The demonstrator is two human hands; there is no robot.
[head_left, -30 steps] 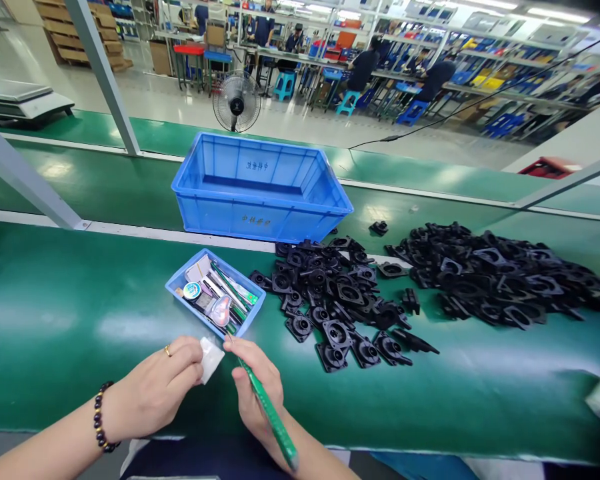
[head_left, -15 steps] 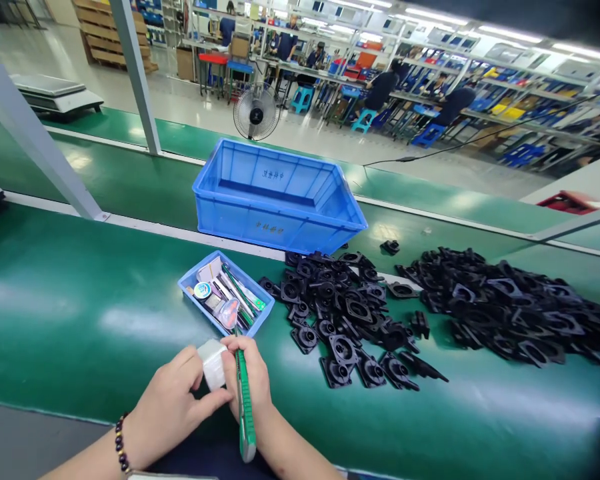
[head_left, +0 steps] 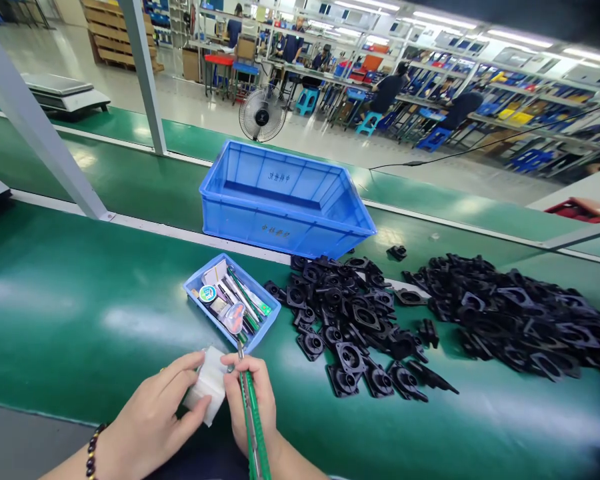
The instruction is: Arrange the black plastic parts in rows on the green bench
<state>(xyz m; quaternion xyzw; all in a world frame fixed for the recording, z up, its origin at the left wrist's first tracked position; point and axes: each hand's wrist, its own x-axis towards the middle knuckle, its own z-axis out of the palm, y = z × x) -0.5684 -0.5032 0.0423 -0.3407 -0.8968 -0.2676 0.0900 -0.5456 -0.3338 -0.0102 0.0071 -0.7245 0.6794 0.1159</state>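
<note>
the left hand is closed on a white packet, thumb on the near face and fingers along the left side. the packet is held above the near edge of the surface. the right hand grips a green knife, its handle slanting down toward the near edge and its metal tip pointing at the far edge. thumb and fingertips of the right hand also meet the packet's right side; i cannot tell whether the blade touches it. a beaded bracelet circles the left wrist.

just beyond the hands a small blue tray lies askew on the surface, its near corner behind the knife tip. in it are pens, a round tin and a clear case with orange, among other small items.

a big blue crate with lettering on its front wall stands at the far edge. to the right of the tray, a heap of black parts spreads from the crate's foot toward the middle of the surface. a second heap runs along the far edge to the right, and one loose part lies past that edge. a fan stands behind the crate.
</note>
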